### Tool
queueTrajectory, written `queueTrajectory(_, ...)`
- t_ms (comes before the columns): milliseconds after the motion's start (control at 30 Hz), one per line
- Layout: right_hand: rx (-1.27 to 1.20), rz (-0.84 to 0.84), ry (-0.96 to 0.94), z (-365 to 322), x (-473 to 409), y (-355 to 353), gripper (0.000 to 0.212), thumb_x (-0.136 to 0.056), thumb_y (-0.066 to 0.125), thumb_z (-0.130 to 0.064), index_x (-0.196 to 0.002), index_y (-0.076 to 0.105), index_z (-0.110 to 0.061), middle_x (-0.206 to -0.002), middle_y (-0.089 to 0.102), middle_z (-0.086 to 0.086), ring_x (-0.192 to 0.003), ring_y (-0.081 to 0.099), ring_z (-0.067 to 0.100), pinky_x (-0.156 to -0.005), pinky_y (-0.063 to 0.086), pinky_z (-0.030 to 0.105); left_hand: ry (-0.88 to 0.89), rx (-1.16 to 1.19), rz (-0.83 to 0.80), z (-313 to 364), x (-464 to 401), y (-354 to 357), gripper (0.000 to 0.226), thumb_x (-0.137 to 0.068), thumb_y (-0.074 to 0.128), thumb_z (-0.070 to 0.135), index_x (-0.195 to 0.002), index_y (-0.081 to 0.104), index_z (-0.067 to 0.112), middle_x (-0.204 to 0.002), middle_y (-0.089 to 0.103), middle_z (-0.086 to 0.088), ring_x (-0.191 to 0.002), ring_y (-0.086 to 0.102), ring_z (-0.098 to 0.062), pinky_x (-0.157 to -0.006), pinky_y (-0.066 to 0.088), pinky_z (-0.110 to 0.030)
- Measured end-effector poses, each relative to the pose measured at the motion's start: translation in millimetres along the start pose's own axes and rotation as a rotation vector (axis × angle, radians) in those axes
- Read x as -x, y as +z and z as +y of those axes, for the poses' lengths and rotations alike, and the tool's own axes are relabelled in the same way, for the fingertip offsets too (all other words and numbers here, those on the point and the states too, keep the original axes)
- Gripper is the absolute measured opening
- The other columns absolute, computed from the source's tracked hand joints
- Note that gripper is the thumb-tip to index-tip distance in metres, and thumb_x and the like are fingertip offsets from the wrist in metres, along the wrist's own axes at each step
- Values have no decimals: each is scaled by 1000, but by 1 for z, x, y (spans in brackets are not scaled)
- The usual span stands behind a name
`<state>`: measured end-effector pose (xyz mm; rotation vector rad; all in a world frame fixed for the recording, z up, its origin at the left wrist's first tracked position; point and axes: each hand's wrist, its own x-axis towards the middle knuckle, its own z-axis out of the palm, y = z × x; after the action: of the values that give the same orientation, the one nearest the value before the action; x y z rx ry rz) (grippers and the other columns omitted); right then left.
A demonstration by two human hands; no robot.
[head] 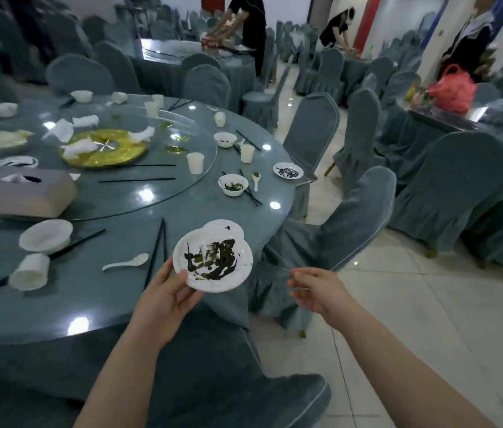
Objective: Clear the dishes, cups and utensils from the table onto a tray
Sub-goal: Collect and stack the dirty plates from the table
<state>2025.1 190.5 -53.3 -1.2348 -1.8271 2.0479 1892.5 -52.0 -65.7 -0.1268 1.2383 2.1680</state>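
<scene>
Left hand pinches the near rim of a dirty plate, thumb on top, fingers under; plate held off the table edge, over a second plate that looks to be lying at the rim. Right hand free, fingers relaxed, holding nothing, just right of the plate over a chair.

Head view only. No tray in sight, so drop point unknown. Remaining items all lie forward and left of the hands: spoon and chopsticks nearest the left hand, chopsticks' long axis running away from the person; tipped cup and bowl further left. Far bowl sits ahead, closer to the right hand. Judgement: right hand likely takes the second plate.
</scene>
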Motion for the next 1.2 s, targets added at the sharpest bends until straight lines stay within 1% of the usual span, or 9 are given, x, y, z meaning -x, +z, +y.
queueTrajectory(100, 82, -65, 26, 1, -48, 21, 7, -93, 58, -14, -95, 65, -16, -78, 71, 1, -63, 62, 16, -60, 50, 25, 42, 56, 129, 6, -13, -12, 31, -96, 48, 4, -108, 65, 27, -98, 75, -1, -74, 73, -16, -56, 57, -25)
queueTrajectory(233, 138, -163, 85, 8, -111, 45, 4, -93, 59, -16, -94, 63, -15, -80, 70, 4, -61, 60, 15, -50, 47, 20, 118, 117, 296, 10, -27, -24, 32, -95, 50, 5, -117, 62, 25, -95, 74, -2, -66, 71, -14, -53, 56, -22)
queueTrajectory(400, 173, -238, 162, 11, -183, 65, 4, -92, 61, -15, -92, 61, -11, -81, 67, 10, -61, 58, 18, -52, 50, 23, 180, 128, 483, -9, -29, -15, 29, -96, 47, 6, -111, 62, 26, -84, 75, 2, -63, 70, -10, -53, 55, -21)
queueTrajectory(467, 196, -261, 176, 10, -211, 71, 7, -91, 62, -17, -88, 60, -11, -76, 66, 7, -58, 57, 17, -46, 51, 20, 200, 143, 558, -24, -28, -9, 29, -96, 48, 5, -110, 62, 26, -84, 75, 2, -63, 69, -9, -52, 55, -22)
queueTrajectory(600, 245, -277, 165, 1, -264, 96, 16, -90, 64, -22, -82, 58, -10, -74, 66, 10, -57, 62, 20, -50, 51, 25, 231, 181, 669, -49, -27, -2, 29, -96, 48, 5, -112, 61, 26, -85, 75, 2, -65, 70, -10, -52, 55, -22)
queueTrajectory(733, 235, -280, 261, 1, -294, 116, 21, -88, 66, -19, -91, 56, -2, -80, 66, 16, -60, 64, 27, -47, 55, 29, 237, 223, 769, -65, -17, 5, 30, -95, 50, 6, -113, 62, 26, -91, 75, -2, -72, 71, -14, -56, 56, -24)
queueTrajectory(867, 245, -266, 295, 6, -306, 120, 15, -87, 62, -4, -98, 56, 6, -76, 66, 18, -46, 64, 24, -35, 50, 23, 252, 257, 827, -75, -10, 13, 34, -94, 51, 6, -118, 61, 27, -96, 75, -2, -77, 72, -16, -59, 57, -25)
queueTrajectory(1067, 231, -369, 244, 2, -284, 83, 19, -90, 60, -5, -106, 52, -2, -74, 67, 14, -50, 64, 14, -42, 49, 19, 267, 226, 823, -90, -3, 33, 37, -95, 50, 6, -122, 59, 28, -95, 75, 1, -74, 71, -13, -57, 56, -24)
queueTrajectory(1200, 219, -471, 167, -14, -250, 47, 13, -89, 63, -9, -99, 56, -5, -73, 68, 11, -53, 65, 12, -45, 49, 19, 275, 173, 798, -98, 6, 52, 36, -94, 50, 4, -114, 60, 32, -94, 75, 2, -76, 72, -15, -57, 56, -25)
